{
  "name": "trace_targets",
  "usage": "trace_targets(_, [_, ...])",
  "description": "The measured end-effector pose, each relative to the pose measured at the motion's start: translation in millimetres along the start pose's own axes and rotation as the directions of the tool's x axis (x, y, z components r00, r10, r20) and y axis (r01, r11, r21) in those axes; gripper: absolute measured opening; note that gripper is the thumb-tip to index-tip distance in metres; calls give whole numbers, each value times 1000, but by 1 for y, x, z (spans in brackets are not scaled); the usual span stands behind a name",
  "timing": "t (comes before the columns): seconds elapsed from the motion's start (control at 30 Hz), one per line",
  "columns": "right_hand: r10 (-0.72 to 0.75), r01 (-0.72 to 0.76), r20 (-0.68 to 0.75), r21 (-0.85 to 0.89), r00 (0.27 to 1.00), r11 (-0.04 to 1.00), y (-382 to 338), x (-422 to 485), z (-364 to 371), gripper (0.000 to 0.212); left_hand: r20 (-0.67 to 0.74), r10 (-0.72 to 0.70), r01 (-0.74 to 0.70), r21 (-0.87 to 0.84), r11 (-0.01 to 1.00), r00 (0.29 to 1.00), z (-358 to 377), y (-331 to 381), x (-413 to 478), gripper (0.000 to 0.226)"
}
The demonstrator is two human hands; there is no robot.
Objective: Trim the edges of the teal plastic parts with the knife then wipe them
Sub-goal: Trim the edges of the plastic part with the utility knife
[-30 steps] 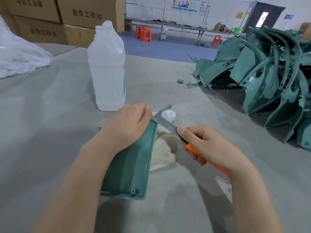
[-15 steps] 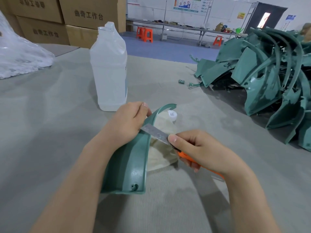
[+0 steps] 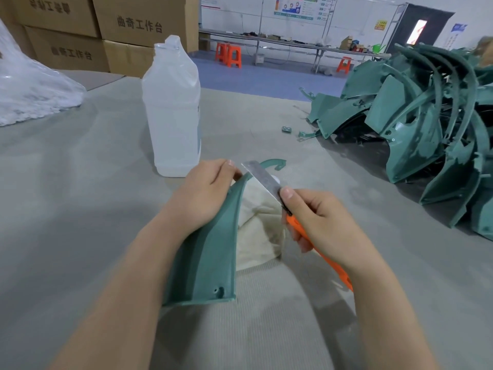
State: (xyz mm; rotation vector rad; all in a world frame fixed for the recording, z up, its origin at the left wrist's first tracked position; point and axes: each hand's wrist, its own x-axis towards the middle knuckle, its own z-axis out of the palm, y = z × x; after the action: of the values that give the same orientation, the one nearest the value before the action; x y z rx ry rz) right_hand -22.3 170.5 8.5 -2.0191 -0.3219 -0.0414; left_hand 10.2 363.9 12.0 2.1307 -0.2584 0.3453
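I see L hand curled round the top of the curved, smooth teal part, just above the counter. R hand grips the orange-handled knife, its flat metal blade at the part's upper edge. Cream cloth lies underneath. Translucent plastic bottle stands behind; can't tell its fill.

Cardboard boxes are standing stacked at back left. A long bench is running along the white wall, orange stools sitting by it on blue floor. Posters are hanging above. A dark doorway, far right, is showing a bright patch.
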Motion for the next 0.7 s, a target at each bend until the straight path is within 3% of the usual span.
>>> trace_targets(0.13, [22, -21, 30, -18, 999, 1000, 1, 1, 6, 52, -30, 16, -17, -49, 999, 999, 1, 2, -1, 50])
trace_targets(0.43, [40, -44, 92, 44, 995, 998, -6, -2, 8, 49, 19, -5, 7, -130, 992, 1000, -2, 10, -4, 37])
trace_targets(0.6, [41, -43, 39, 75, 998, 996, -8, -1, 11, 51, 34, -23, 28, -149, 989, 999, -2, 12, -5, 56])
trace_targets(0.7, [50, -55, 58, 94, 997, 994, -8, -2, 13, 47, 32, -26, 30, -132, 991, 999, -1, 11, -4, 43])
